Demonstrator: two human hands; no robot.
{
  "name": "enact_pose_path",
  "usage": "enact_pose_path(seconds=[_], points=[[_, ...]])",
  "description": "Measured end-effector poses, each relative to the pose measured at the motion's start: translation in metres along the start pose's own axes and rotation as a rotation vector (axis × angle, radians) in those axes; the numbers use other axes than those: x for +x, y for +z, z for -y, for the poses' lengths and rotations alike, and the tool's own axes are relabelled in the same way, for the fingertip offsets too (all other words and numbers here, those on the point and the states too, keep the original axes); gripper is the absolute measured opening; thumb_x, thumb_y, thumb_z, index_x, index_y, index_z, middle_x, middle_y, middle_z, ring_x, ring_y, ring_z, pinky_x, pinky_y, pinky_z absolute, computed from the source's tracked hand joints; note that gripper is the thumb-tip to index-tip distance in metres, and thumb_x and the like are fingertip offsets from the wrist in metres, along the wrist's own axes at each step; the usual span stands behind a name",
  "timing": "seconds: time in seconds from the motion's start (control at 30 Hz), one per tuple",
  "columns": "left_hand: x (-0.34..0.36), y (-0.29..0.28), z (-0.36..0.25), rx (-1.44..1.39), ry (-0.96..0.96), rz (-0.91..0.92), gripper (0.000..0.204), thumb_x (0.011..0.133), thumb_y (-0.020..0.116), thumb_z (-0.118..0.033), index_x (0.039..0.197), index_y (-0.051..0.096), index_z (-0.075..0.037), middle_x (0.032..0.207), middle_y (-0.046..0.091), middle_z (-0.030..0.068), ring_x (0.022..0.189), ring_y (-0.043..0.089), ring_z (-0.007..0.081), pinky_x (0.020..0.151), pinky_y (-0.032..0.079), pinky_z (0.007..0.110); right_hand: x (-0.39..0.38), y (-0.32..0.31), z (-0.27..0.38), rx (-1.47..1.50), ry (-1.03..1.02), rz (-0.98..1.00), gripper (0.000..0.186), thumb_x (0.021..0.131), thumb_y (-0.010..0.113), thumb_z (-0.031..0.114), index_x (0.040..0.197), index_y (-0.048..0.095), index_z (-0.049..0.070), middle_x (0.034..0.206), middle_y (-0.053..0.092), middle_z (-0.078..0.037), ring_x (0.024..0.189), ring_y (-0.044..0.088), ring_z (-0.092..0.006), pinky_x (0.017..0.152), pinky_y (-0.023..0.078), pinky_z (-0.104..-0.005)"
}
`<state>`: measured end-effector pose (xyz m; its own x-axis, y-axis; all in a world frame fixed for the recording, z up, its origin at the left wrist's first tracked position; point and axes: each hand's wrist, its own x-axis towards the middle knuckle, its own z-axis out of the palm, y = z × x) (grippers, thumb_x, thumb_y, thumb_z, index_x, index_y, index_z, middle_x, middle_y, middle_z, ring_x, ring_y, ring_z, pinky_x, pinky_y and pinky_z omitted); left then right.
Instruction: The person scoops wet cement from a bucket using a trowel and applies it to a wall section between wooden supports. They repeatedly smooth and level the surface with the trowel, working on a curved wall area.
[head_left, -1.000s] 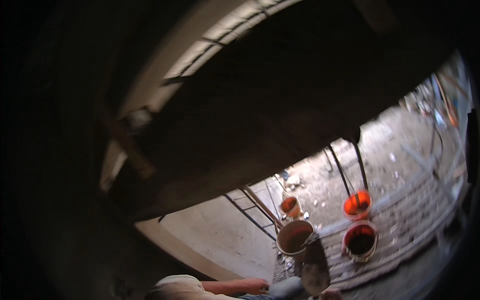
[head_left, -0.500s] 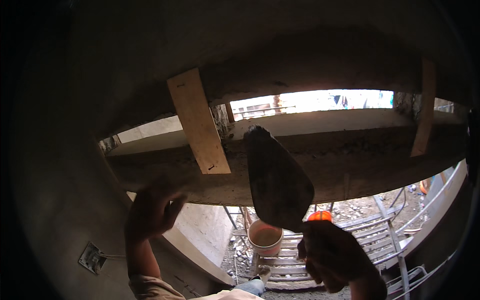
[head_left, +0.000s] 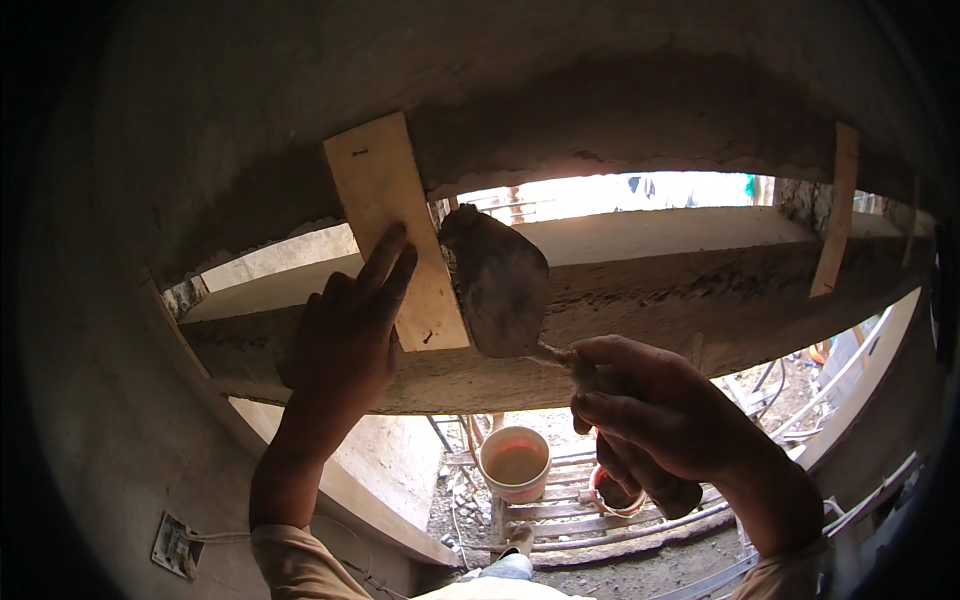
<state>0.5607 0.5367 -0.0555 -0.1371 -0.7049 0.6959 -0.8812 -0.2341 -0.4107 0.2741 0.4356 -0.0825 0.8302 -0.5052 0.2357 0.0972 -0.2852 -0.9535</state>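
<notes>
My left hand [head_left: 345, 330] is raised with fingertips pressed on a pale wooden board [head_left: 380, 180], fixed with nails across a slot between rough concrete beams [head_left: 660, 290]. My right hand [head_left: 645, 410] grips the handle of a dark trowel [head_left: 500, 285]. The blade points up, its tip and left edge against or very close to the board’s right edge, where rough mortar shows. My left hand’s palm is turned away and partly in shadow.
A second thin wooden strip [head_left: 833, 215] crosses the slot at right. Below are a pale bucket [head_left: 515, 470], a red bucket [head_left: 615, 495], slatted scaffold planks [head_left: 555, 515] and rubble. An electrical box [head_left: 175, 545] with cables is on the left wall. My foot shows at bottom.
The view has swung up and steadied on the beams. Since half a second ago, my left hand has moved up onto the board, and the trowel has moved left against its edge.
</notes>
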Motion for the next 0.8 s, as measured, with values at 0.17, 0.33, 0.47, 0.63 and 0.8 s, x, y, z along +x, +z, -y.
enact_pose_path(seconds=[0.17,0.33,0.47,0.63,0.8], points=[[-0.003,0.011,0.002,0.078,-0.007,0.053,0.083,0.075,0.071,0.004,0.152,0.045,-0.014,0.164,0.035,0.0016,0.087,0.061,0.0259,0.076,0.054,0.041,0.016,0.014,0.015,-0.324,0.003,-0.005,0.035,0.099,0.062,0.014,0.124,0.05,-0.006,0.085,0.064,-0.013,0.065,0.067,-0.0174,0.057,0.055,-0.0326],[-0.004,0.025,0.003,0.051,0.032,-0.038,0.079,0.078,0.068,0.002,0.152,0.043,-0.01,0.164,0.034,0.0079,0.088,0.059,0.0266,0.071,0.049,0.044,0.012,0.034,0.067,-0.603,0.091,0.042,0.043,0.097,0.063,0.015,0.131,0.049,-0.009,0.084,0.066,-0.014,0.067,0.066,-0.0228,0.064,0.054,-0.0391],[-0.004,0.029,0.001,0.051,0.026,-0.007,0.08,0.078,0.066,0.003,0.153,0.039,-0.007,0.165,0.032,0.0117,0.089,0.059,0.0283,0.072,0.049,0.045,0.021,0.033,0.045,-0.663,-0.057,0.068,0.034,0.097,0.062,0.012,0.119,0.05,-0.011,0.075,0.061,-0.015,0.063,0.063,-0.0275,0.059,0.052,-0.043],[0.0,0.023,-0.003,0.056,0.003,0.063,0.083,0.077,0.066,0.004,0.154,0.038,-0.005,0.165,0.031,0.0138,0.089,0.059,0.029,0.074,0.048,0.045,0.01,0.038,0.044,-0.43,0.118,0.181,0.022,0.098,0.059,0.008,0.109,0.048,-0.008,0.073,0.058,-0.013,0.058,0.06,-0.0216,0.049,0.052,-0.0373],[-0.001,0.024,-0.003,0.043,0.043,0.013,0.087,0.075,0.069,0.003,0.155,0.036,-0.005,0.165,0.031,0.0157,0.091,0.06,0.0288,0.076,0.049,0.044,0.011,0.031,0.045,-0.481,-0.105,0.176,0.021,0.102,0.052,0.013,0.107,0.048,-0.007,0.077,0.058,-0.013,0.053,0.058,-0.0191,0.042,0.049,-0.0333]])
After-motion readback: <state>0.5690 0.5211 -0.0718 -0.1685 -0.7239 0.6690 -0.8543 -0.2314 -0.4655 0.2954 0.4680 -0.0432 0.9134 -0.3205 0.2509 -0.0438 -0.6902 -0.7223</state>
